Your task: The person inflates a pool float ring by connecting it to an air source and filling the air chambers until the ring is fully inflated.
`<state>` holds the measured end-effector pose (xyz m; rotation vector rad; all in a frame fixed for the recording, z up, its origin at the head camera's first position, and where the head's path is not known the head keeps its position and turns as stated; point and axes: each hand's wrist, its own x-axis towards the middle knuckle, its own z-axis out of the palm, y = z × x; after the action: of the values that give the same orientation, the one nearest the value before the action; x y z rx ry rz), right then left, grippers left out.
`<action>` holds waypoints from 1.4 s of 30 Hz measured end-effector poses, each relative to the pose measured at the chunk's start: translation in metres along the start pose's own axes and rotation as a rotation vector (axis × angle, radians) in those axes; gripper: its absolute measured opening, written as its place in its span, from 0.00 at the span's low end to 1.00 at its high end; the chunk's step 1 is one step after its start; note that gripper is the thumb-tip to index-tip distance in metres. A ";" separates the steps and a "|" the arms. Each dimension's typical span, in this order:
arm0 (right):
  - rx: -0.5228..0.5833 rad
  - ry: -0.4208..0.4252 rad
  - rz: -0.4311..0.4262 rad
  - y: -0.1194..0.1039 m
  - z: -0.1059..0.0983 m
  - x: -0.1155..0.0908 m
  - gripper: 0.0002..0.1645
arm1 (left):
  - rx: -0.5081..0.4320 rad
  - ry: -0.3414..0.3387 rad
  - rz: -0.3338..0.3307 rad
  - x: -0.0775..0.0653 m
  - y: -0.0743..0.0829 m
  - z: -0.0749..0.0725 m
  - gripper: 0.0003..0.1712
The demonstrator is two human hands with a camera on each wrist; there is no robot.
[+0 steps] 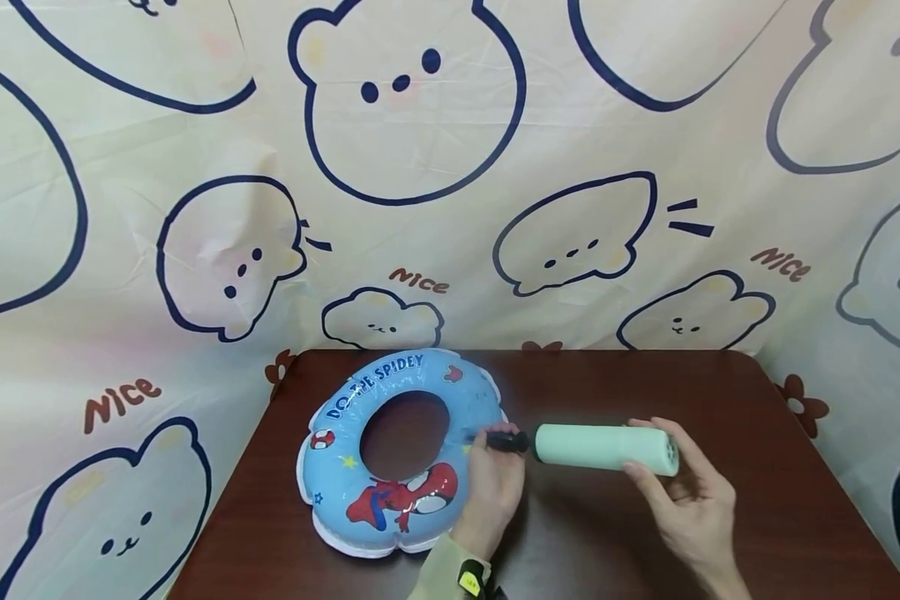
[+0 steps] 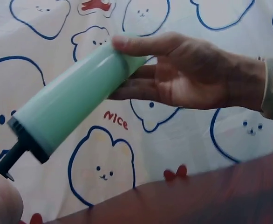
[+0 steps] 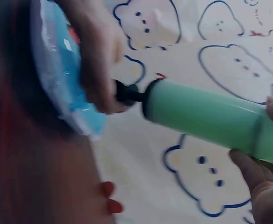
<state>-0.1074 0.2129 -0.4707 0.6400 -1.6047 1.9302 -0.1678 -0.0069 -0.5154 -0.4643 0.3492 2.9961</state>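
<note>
A mint-green hand pump (image 1: 596, 447) is held level, to the right of a light-blue swim ring (image 1: 330, 479). My left hand (image 1: 497, 483) grips the pump's black handle (image 1: 507, 441), its fingers overlapping the ring's right side in the head view. At the far end of the barrel, my right hand (image 1: 690, 508) holds the pump between thumb and fingers. A short black rod (image 3: 136, 96) shows between handle and barrel in the right wrist view. The ring, printed with a red cartoon figure (image 1: 405, 496), lies on the table.
The dark brown table (image 1: 780, 467) reaches back to a cream cloth backdrop (image 1: 465, 242) with bear outlines and lettering. The cloth also hangs along both sides. A wristband (image 1: 472, 577) circles my left wrist over a light sleeve (image 1: 438, 571).
</note>
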 end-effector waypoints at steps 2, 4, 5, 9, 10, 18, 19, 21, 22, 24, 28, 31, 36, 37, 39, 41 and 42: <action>0.023 0.003 -0.005 0.011 0.005 -0.001 0.41 | -0.005 0.006 0.011 0.001 0.002 -0.001 0.14; 0.043 0.002 -0.007 0.019 0.007 -0.004 0.40 | 0.001 0.010 0.019 0.002 0.003 -0.002 0.14; 0.044 0.004 -0.002 0.021 0.009 -0.005 0.40 | 0.002 0.013 0.021 0.003 0.003 -0.003 0.14; 0.025 0.004 0.024 0.029 0.013 -0.009 0.40 | 0.011 0.016 0.045 0.004 0.004 -0.004 0.13; 0.020 0.004 0.031 0.030 0.014 -0.010 0.39 | 0.015 0.016 0.049 0.005 0.004 -0.004 0.13; 0.045 0.006 0.029 0.030 0.014 -0.007 0.39 | 0.042 -0.019 0.084 0.006 0.007 0.000 0.11; 0.055 0.010 0.024 0.028 0.013 -0.007 0.39 | 0.050 -0.020 0.102 0.006 0.008 0.000 0.11; 0.077 0.017 0.011 0.025 0.011 -0.008 0.38 | 0.048 -0.002 0.139 0.007 0.010 0.000 0.11; 0.080 0.021 0.006 0.024 0.010 -0.009 0.38 | 0.049 0.012 0.153 0.007 0.011 0.000 0.11; 0.080 0.026 0.000 0.020 0.008 -0.010 0.38 | 0.048 0.033 0.173 0.008 0.012 0.000 0.10; 0.068 0.033 -0.007 0.013 0.001 -0.011 0.39 | 0.027 0.047 0.163 0.009 0.014 -0.002 0.10; 0.067 0.025 -0.019 0.006 -0.005 -0.009 0.39 | 0.026 0.048 0.150 0.010 0.015 -0.002 0.10; 0.080 0.015 -0.047 -0.004 -0.014 -0.006 0.39 | 0.025 0.048 0.152 0.010 0.016 0.000 0.11; 0.083 0.015 -0.050 -0.006 -0.015 -0.006 0.38 | 0.026 0.049 0.153 0.010 0.016 0.001 0.11; 0.095 0.020 -0.054 -0.011 -0.018 -0.006 0.38 | 0.032 0.049 0.155 0.009 0.016 0.001 0.12; 0.106 0.027 -0.058 -0.014 -0.020 -0.006 0.38 | 0.045 0.055 0.158 0.009 0.016 0.001 0.12; 0.112 0.031 -0.062 -0.016 -0.021 -0.006 0.38 | 0.049 0.058 0.158 0.009 0.016 0.001 0.12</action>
<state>-0.0922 0.2356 -0.4669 0.6925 -1.4489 1.9857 -0.1782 -0.0217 -0.5139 -0.5447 0.4842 3.1224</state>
